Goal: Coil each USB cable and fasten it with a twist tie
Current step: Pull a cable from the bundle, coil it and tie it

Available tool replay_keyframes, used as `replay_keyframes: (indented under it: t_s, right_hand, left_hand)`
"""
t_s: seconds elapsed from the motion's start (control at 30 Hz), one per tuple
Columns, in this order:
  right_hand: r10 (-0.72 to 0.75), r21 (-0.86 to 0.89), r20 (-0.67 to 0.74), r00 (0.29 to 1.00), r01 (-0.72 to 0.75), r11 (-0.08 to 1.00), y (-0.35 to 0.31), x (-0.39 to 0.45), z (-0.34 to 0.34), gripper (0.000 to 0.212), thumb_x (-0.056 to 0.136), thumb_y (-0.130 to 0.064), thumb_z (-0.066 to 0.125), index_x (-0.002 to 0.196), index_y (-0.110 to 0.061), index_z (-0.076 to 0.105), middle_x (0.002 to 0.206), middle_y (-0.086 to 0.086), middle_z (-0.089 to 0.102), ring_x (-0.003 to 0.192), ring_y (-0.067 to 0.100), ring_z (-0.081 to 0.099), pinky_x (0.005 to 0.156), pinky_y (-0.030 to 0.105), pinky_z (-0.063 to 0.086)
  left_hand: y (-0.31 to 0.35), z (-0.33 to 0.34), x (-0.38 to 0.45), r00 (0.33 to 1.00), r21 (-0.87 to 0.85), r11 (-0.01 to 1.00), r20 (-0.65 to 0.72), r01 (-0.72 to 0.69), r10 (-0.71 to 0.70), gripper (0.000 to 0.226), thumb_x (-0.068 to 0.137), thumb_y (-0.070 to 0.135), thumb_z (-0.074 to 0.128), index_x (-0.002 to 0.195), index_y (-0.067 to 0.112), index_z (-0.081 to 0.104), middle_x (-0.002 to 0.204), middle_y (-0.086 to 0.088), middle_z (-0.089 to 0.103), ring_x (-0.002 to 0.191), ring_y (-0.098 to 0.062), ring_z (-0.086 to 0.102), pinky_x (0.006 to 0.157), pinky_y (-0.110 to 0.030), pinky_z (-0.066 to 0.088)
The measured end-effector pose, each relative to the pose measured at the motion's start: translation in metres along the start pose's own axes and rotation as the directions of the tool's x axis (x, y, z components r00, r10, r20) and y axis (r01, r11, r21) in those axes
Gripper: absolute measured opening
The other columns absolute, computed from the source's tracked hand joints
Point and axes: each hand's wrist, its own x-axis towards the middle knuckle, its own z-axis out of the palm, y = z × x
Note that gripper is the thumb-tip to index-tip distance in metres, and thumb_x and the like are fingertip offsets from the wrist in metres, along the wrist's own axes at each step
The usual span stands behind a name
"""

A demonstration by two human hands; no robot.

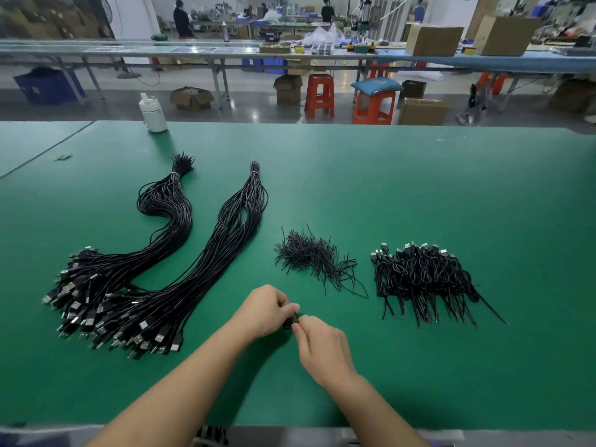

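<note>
My left hand (266, 309) and my right hand (321, 345) meet over the green table (419, 188), near its front. Between their fingertips sits a small black coiled cable (291, 321), mostly hidden by the fingers; both hands pinch it. To the left lie two long bundles of uncoiled black USB cables (154, 285), plugs toward me. Just beyond the hands is a loose heap of black twist ties (314, 256). On the right rests a pile of coiled, tied cables (422, 275).
A white bottle (153, 114) stands at the table's far left edge. Beyond the table are orange stools (319, 95), cardboard boxes (422, 111) and other workbenches with people at them. A small scrap (63, 157) lies at far left.
</note>
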Motion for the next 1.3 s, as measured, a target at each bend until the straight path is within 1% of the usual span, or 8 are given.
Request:
replay_keyframes:
  t_s: [0.2,0.33,0.43,0.63,0.8,0.9,0.97,1.3]
  right_hand:
    - [-0.021,-0.052,-0.006,1.0,0.021,0.998,-0.006,-0.001,-0.001,0.026,0.102,-0.034,0.043,0.088,-0.019,0.058,0.075,-0.001,0.056,0.066,0.027,0.057,0.061,0.036,0.038]
    - [0.003,-0.094,0.033,0.999,0.0,0.996,-0.009,0.0,-0.003,0.025,0.102,-0.035,0.044,0.08,-0.023,0.042,0.073,-0.006,0.044,0.061,0.02,0.042,0.06,0.033,0.033]
    - [0.0,-0.163,0.104,0.995,0.017,0.987,-0.009,0.002,-0.003,0.024,0.103,-0.036,0.04,0.083,-0.024,0.039,0.079,-0.003,0.051,0.066,0.024,0.05,0.062,0.034,0.034]
    - [-0.078,-0.268,0.206,0.976,0.133,0.954,-0.015,0.02,-0.023,0.026,0.097,-0.044,0.051,0.103,-0.019,0.058,0.106,0.002,0.06,0.101,0.028,0.058,0.082,0.039,0.047]
    - [-0.115,-0.192,-0.369,0.922,0.046,0.98,-0.01,0.032,-0.048,0.05,0.082,-0.035,0.075,0.128,-0.022,0.06,0.136,0.011,0.048,0.128,0.03,0.044,0.111,0.049,0.037]
    - [-0.203,-0.138,-0.285,0.937,0.169,0.976,-0.011,0.036,-0.056,0.049,0.086,-0.017,0.072,0.132,-0.025,0.059,0.134,0.003,0.051,0.12,0.023,0.051,0.104,0.044,0.045]
    - [-0.281,-0.089,-0.215,0.935,0.268,0.959,-0.015,0.036,-0.062,0.048,0.086,-0.017,0.072,0.132,-0.025,0.06,0.127,-0.003,0.057,0.113,0.019,0.056,0.096,0.039,0.051]
    - [-0.38,-0.149,-0.35,0.856,0.35,0.925,-0.02,0.038,-0.082,0.032,0.09,-0.026,0.069,0.121,-0.018,0.068,0.129,-0.003,0.063,0.116,0.017,0.059,0.087,0.032,0.056]
  left_hand:
    - [0.006,-0.01,-0.003,0.99,0.036,0.999,0.138,-0.028,0.023,0.028,0.083,0.045,0.071,0.066,0.022,0.073,0.051,0.01,0.057,0.044,-0.003,0.044,0.046,-0.019,0.036]
    - [0.01,-0.013,-0.006,0.984,0.095,0.992,0.166,-0.084,0.067,0.013,0.082,0.02,0.072,0.07,0.026,0.073,0.065,0.013,0.066,0.053,0.006,0.054,0.05,-0.009,0.041]
    - [0.013,-0.01,-0.007,0.987,0.276,0.954,0.139,-0.119,0.083,0.007,0.081,0.021,0.068,0.077,0.026,0.071,0.075,0.01,0.068,0.077,-0.011,0.065,0.068,-0.023,0.052]
    - [0.009,-0.013,-0.01,0.983,0.499,0.849,0.135,-0.173,0.121,0.019,0.08,0.025,0.056,0.09,0.016,0.07,0.088,-0.003,0.071,0.086,-0.028,0.065,0.066,-0.03,0.05]
    - [-0.002,-0.037,-0.006,0.997,0.032,0.999,-0.07,0.018,-0.015,0.012,0.083,0.022,0.068,0.071,0.021,0.065,0.075,0.002,0.071,0.072,-0.017,0.066,0.066,-0.026,0.05]
    - [0.004,-0.047,-0.009,0.993,-0.54,0.834,0.045,0.114,-0.106,0.011,0.088,0.01,0.069,0.078,0.013,0.065,0.068,-0.003,0.072,0.061,-0.012,0.067,0.051,-0.021,0.042]
    - [0.011,-0.052,-0.013,0.983,-0.713,0.679,0.161,0.176,-0.085,0.01,0.089,0.008,0.067,0.081,0.012,0.064,0.07,-0.005,0.072,0.062,-0.013,0.069,0.047,-0.019,0.038]
    - [0.019,-0.057,-0.019,0.949,-0.868,0.432,0.304,0.243,0.078,0.016,0.089,0.004,0.063,0.078,0.015,0.06,0.069,-0.007,0.066,0.053,-0.012,0.06,0.046,-0.019,0.04]
